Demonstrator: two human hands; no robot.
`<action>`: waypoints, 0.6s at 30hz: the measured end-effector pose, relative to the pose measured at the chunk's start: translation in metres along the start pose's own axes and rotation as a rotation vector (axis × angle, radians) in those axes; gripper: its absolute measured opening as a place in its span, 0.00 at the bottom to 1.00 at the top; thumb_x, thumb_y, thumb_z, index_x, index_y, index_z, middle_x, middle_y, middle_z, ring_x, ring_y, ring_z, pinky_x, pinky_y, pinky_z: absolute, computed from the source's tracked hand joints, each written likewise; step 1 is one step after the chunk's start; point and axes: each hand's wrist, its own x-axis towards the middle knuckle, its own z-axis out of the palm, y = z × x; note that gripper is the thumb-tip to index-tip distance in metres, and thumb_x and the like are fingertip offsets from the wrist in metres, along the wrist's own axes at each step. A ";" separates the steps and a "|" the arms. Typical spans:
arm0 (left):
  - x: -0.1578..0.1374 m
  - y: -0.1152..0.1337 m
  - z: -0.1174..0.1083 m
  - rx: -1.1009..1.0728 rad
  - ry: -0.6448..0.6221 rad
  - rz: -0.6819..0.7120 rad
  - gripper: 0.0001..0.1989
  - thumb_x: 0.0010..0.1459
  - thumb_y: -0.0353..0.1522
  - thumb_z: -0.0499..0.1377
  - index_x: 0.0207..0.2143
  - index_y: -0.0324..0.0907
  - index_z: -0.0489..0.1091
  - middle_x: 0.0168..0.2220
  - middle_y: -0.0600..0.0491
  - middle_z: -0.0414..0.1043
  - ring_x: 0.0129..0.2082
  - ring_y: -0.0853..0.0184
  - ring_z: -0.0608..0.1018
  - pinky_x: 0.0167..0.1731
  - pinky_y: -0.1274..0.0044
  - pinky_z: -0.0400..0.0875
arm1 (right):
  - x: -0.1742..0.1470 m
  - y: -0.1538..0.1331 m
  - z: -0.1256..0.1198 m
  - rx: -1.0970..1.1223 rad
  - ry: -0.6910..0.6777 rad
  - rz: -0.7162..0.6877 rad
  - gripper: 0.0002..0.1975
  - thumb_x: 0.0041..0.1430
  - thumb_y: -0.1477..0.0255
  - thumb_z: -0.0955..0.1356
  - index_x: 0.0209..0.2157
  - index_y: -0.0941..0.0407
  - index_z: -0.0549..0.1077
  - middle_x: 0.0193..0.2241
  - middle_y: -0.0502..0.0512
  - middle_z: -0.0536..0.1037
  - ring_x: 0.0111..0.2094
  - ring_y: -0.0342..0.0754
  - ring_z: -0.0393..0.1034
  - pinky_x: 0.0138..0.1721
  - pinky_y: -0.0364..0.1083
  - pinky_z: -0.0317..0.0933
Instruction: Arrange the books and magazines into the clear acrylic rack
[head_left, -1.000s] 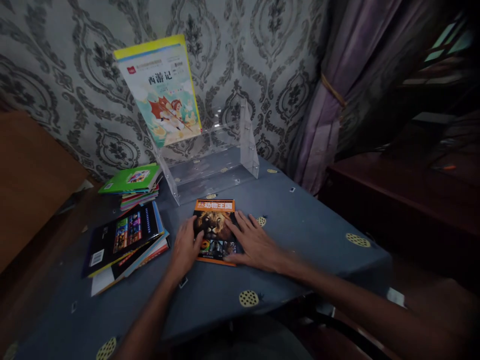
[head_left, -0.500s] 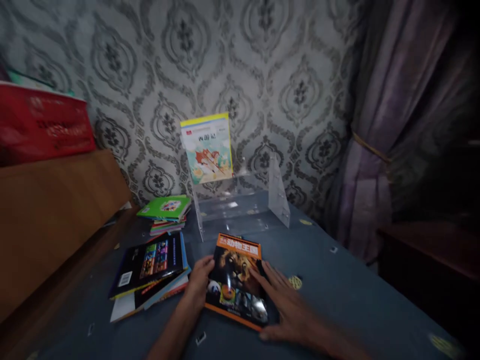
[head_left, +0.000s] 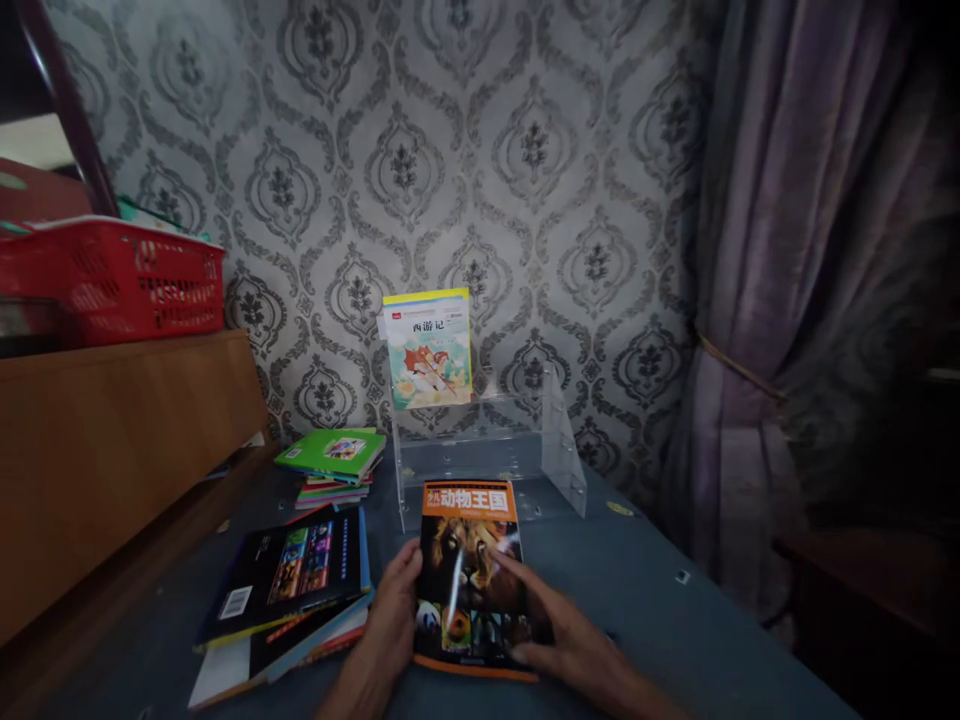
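Blue tablecloth (head_left: pixel 675 620) below, left hand (head_left: pixel 394 620) and right hand (head_left: pixel 559 640) gripping lion book (head_left: pixel 469 570).

The orange lion book (head_left: pixel 471 580) reads "动物王国"; the standing book (head_left: pixel 427 348) reads "西游记".
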 end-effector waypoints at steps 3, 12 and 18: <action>0.005 0.003 0.005 -0.069 0.071 0.042 0.13 0.48 0.32 0.71 0.38 0.44 0.79 0.42 0.50 0.83 0.50 0.60 0.80 0.59 0.68 0.66 | 0.011 0.001 -0.008 -0.141 0.015 -0.035 0.41 0.55 0.69 0.69 0.69 0.50 0.55 0.64 0.57 0.67 0.63 0.60 0.63 0.63 0.58 0.56; 0.007 0.002 0.012 -0.017 -0.058 0.185 0.27 0.45 0.50 0.71 0.41 0.40 0.80 0.46 0.45 0.81 0.59 0.51 0.74 0.64 0.61 0.61 | 0.015 0.035 0.014 -0.239 0.230 -0.096 0.35 0.63 0.70 0.63 0.70 0.49 0.51 0.67 0.57 0.62 0.66 0.56 0.58 0.65 0.61 0.55; 0.005 -0.001 0.012 0.007 -0.062 0.187 0.28 0.47 0.51 0.69 0.43 0.40 0.79 0.47 0.46 0.81 0.59 0.53 0.74 0.63 0.62 0.62 | 0.012 0.031 0.026 -0.087 0.284 -0.063 0.33 0.64 0.63 0.63 0.67 0.50 0.48 0.60 0.63 0.68 0.56 0.57 0.71 0.55 0.61 0.68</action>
